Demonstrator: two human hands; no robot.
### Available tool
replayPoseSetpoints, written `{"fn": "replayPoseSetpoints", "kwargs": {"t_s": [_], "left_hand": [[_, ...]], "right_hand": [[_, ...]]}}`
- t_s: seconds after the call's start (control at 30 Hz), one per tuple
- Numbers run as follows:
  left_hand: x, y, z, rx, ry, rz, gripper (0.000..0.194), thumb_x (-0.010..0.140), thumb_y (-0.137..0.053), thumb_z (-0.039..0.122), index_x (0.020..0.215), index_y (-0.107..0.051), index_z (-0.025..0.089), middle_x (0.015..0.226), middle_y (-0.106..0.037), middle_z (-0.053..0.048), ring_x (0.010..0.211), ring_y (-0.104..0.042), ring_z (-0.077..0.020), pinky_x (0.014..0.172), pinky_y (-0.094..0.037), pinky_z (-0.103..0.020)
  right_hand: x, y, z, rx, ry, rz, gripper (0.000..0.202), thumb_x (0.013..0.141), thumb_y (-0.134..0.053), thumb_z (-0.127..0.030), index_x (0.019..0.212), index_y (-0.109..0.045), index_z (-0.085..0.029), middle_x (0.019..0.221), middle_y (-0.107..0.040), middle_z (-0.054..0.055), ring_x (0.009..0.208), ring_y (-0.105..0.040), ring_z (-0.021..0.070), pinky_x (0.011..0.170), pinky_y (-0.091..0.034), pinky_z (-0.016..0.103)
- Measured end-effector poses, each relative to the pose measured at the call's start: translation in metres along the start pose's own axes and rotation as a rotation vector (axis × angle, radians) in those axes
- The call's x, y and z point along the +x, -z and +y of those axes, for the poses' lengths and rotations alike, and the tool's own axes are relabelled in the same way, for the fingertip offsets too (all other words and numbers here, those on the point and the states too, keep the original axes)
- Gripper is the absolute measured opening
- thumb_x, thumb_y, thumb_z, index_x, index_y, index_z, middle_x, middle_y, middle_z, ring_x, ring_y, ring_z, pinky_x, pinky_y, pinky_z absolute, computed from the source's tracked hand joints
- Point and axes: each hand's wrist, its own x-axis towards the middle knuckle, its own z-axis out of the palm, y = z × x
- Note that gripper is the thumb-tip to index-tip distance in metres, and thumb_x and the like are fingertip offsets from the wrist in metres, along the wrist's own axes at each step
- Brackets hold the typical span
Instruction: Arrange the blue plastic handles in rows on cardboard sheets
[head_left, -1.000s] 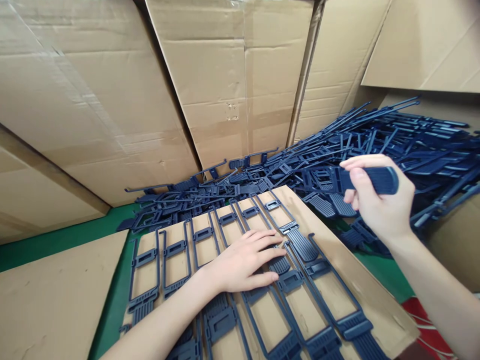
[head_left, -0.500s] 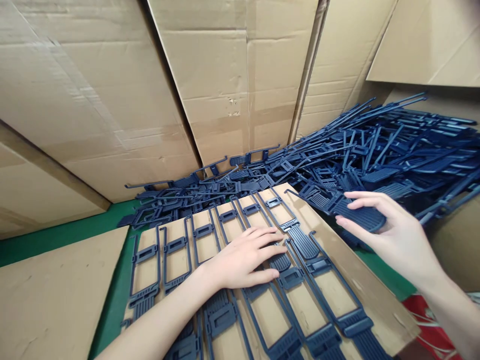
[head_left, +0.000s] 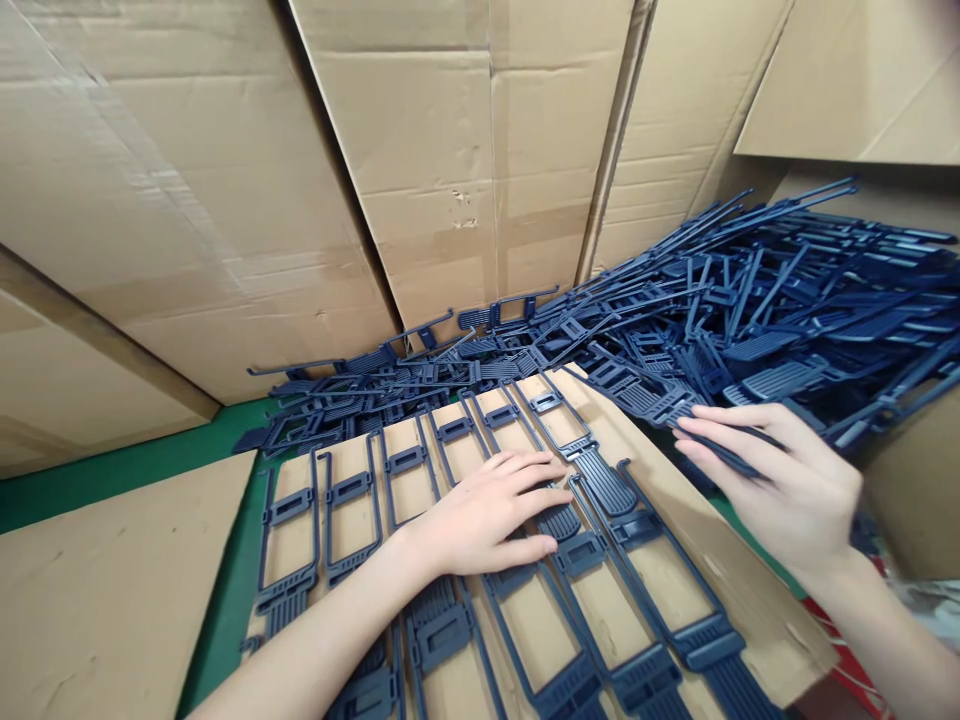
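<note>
My left hand lies flat, fingers spread, on a row of dark blue plastic frame parts laid side by side on a cardboard sheet. My right hand reaches into the loose pile of the same blue parts at the right. Its fingers and thumb close around the ribbed end of one blue part at the pile's near edge, just beyond the sheet's right edge.
Tall cardboard boxes wall in the back and left. A second cardboard sheet lies at the lower left on a green surface. Something red shows at the lower right corner.
My right hand, which held a ribbed blue part up in the air, came down to the pile's edge and now grips a part low near the cardboard sheet. My left hand stayed put.
</note>
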Motion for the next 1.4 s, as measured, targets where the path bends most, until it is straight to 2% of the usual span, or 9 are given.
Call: {"fn": "replayPoseSetpoints", "kwargs": {"t_s": [0.17,0.33,0.53,0.7,0.83,0.93,1.17,1.3,1.4], "left_hand": [[0.001,0.002,0.001,0.005,0.001,-0.006,0.046,0.094,-0.05,0.043,0.134,-0.051,0.02,0.147,-0.046,-0.01,0.141,-0.033,-0.0258,0.117,-0.024,-0.044],[0.001,0.002,0.002,0.006,-0.006,0.003,0.044,0.094,-0.05,0.042,0.133,-0.052,0.02,0.146,-0.047,-0.01,0.14,-0.034,-0.0255,0.117,-0.025,-0.044],[0.001,0.003,0.002,0.021,0.0,-0.016,0.045,0.095,-0.048,0.043,0.133,-0.052,0.019,0.146,-0.046,-0.011,0.141,-0.033,-0.0259,0.117,-0.024,-0.044],[0.0,0.002,0.002,0.023,-0.003,-0.018,0.045,0.095,-0.048,0.042,0.134,-0.051,0.019,0.148,-0.045,-0.01,0.141,-0.031,-0.0259,0.118,-0.022,-0.044],[0.0,0.002,0.002,0.007,-0.007,-0.003,0.044,0.095,-0.048,0.043,0.133,-0.051,0.02,0.147,-0.046,-0.01,0.141,-0.033,-0.026,0.117,-0.024,-0.045],[0.0,0.002,0.002,0.018,-0.009,-0.015,0.044,0.096,-0.047,0.043,0.133,-0.052,0.019,0.148,-0.045,-0.01,0.141,-0.033,-0.026,0.117,-0.023,-0.044],[0.0,0.001,0.001,0.026,-0.008,-0.006,0.045,0.095,-0.047,0.043,0.133,-0.051,0.02,0.145,-0.048,-0.012,0.141,-0.033,-0.0259,0.117,-0.024,-0.044],[0.0,0.0,0.0,0.036,-0.008,-0.011,0.045,0.096,-0.046,0.043,0.133,-0.051,0.019,0.145,-0.047,-0.012,0.141,-0.032,-0.0257,0.117,-0.023,-0.044],[0.001,0.001,0.001,0.038,-0.005,-0.01,0.045,0.095,-0.048,0.042,0.133,-0.052,0.018,0.146,-0.047,-0.012,0.141,-0.033,-0.0262,0.117,-0.023,-0.044]], "right_hand": [[-0.001,-0.018,-0.002,0.078,-0.138,-0.093,0.02,0.086,-0.066,-0.021,0.104,-0.072,-0.026,0.102,-0.066,0.006,0.09,-0.066,0.0204,0.083,-0.057,0.04],[-0.003,-0.03,0.003,0.051,-0.172,-0.142,0.02,0.09,-0.059,-0.025,0.107,-0.071,-0.025,0.108,-0.064,0.008,0.096,-0.064,0.0221,0.09,-0.055,0.043],[-0.007,-0.033,0.003,-0.009,-0.195,-0.253,0.027,0.093,-0.054,-0.026,0.117,-0.066,-0.023,0.116,-0.061,0.009,0.103,-0.063,0.023,0.087,-0.056,0.038],[-0.014,-0.03,0.005,-0.125,-0.185,-0.304,0.035,0.093,-0.053,-0.03,0.127,-0.058,-0.022,0.137,-0.054,0.01,0.113,-0.061,0.0254,0.093,-0.053,0.038],[-0.021,-0.027,0.011,-0.242,-0.21,-0.439,0.041,0.094,-0.05,-0.036,0.131,-0.054,-0.019,0.119,-0.067,0.01,0.096,-0.068,0.0256,0.079,-0.055,0.038],[-0.021,-0.025,0.012,-0.322,-0.21,-0.461,0.04,0.092,-0.051,-0.038,0.126,-0.058,-0.018,0.106,-0.071,0.01,0.087,-0.069,0.0258,0.073,-0.054,0.037],[-0.017,-0.019,-0.002,-0.411,-0.206,-0.5,0.036,0.088,-0.055,-0.042,0.115,-0.063,-0.019,0.092,-0.073,0.007,0.074,-0.07,0.0238,0.059,-0.05,0.032],[-0.02,-0.018,-0.008,-0.443,-0.221,-0.597,0.04,0.088,-0.054,-0.052,0.11,-0.062,-0.02,0.073,-0.072,0.004,0.059,-0.068,0.0242,0.049,-0.045,0.031],[-0.023,-0.018,-0.009,-0.458,-0.242,-0.65,0.042,0.088,-0.051,-0.056,0.11,-0.06,-0.021,0.068,-0.07,0.003,0.054,-0.067,0.0253,0.046,-0.042,0.03]]}}
